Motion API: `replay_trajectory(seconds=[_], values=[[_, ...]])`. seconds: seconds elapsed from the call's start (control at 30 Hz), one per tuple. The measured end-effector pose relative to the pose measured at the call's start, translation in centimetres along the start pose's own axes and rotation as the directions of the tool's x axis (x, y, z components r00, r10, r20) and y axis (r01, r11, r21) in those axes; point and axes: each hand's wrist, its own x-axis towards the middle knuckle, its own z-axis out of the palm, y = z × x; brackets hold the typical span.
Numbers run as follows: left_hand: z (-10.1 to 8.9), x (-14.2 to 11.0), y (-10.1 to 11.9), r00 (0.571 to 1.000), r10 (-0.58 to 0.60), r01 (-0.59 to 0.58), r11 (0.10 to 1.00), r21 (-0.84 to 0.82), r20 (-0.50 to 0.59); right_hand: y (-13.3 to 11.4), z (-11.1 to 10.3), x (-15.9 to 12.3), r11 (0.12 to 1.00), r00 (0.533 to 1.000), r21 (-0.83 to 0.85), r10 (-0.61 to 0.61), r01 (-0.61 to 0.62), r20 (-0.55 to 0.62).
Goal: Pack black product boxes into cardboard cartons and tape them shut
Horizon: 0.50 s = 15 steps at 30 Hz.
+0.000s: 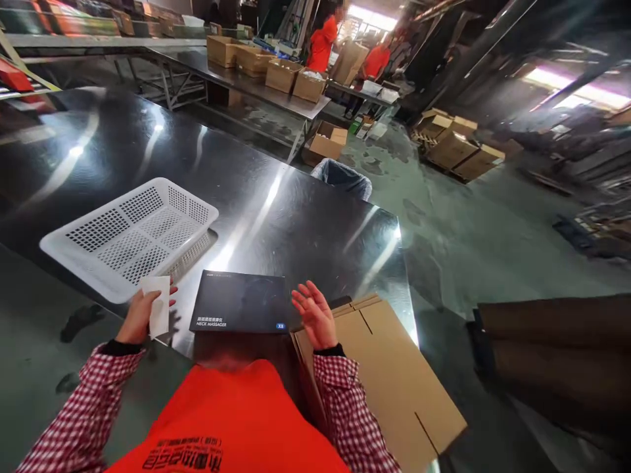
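My left hand (140,314) is closed around a small white slip of paper (160,306), thumb on top, beside the front of a white plastic basket (114,292). A black neck massager box (239,302) lies flat on the shiny metal table (305,230) between my hands. My right hand (314,314) is open, palm up and fingers bent a little, just off the box's right end. It holds nothing. Under my right wrist lie flat cardboard sheets (384,374), folded cartons stacked at the table's front right.
Open cardboard boxes (280,75) line a second table behind. A bin with a plastic liner (342,177) stands past the table's far edge. Two people in orange (323,45) are in the background. More cartons (458,148) sit on the floor to the right.
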Motion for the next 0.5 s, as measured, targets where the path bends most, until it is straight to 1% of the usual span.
replay_trajectory(seconds=[0.03,0.1,0.17,0.23,0.3,0.37,0.43,0.5], values=[[-0.4,-0.8,-0.1,0.998,-0.066,0.066,0.998,-0.014,0.019,-0.1,-1.1,-0.7,0.996,0.995,0.074,0.062,-0.056,-0.073],[-1.0,-2.3,-0.2,0.980,-0.196,0.198,0.978,-0.059,0.040,0.3,-2.3,-2.4,0.984,0.980,0.079,0.168,-0.160,-0.108],[-1.1,-3.5,-0.3,0.949,-0.315,0.316,0.942,-0.111,0.021,1.5,-2.3,-4.1,0.964,0.960,0.002,0.265,-0.266,-0.093],[-0.7,-4.6,-0.4,0.921,-0.388,0.385,0.911,-0.149,0.009,3.1,-1.5,-5.3,0.927,0.933,-0.110,0.351,-0.359,-0.083],[0.0,-5.6,-0.5,0.919,-0.393,0.392,0.907,-0.153,0.028,4.7,-0.6,-5.8,0.884,0.910,-0.216,0.408,-0.415,-0.079],[0.7,-6.3,-0.6,0.933,-0.357,0.360,0.922,-0.139,0.050,5.8,0.0,-5.7,0.860,0.902,-0.280,0.426,-0.427,-0.066],[1.1,-6.7,-1.0,0.949,-0.308,0.315,0.940,-0.132,0.071,6.3,0.3,-5.2,0.854,0.920,-0.359,0.391,-0.376,-0.033],[1.3,-6.8,-1.5,0.958,-0.266,0.279,0.951,-0.132,0.105,6.1,0.5,-4.7,0.850,0.957,-0.466,0.288,-0.246,0.020]])
